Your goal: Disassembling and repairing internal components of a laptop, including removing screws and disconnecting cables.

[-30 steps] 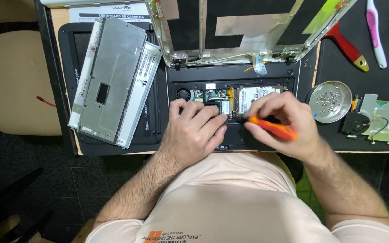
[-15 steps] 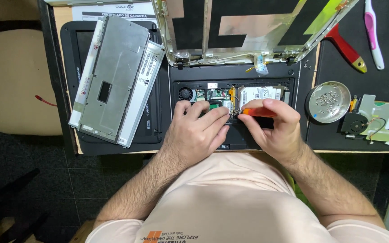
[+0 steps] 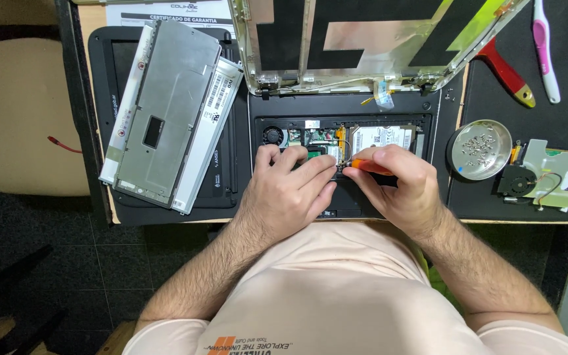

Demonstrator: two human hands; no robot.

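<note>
forearms come up from bottom centre of the frame and meet at mid frame over the opened laptop base. left hand lies flat w/ fingers spread on the base, seemingly to steady the chassis while the other works. right hand is curled, pinching an orange-handled screwdriver low near the tip, prob for fine control; tip points left into the exposed internals just beside the silver drive. exact contact point hidden by fingers.

right of centre, a round metal dish holds loose screws, near the working hand so they don't scatter. beyond it a removed fan bracket. upper left, detached screen panel lies face down, well apart. top centre, hinged lid frame is folded back.
</note>
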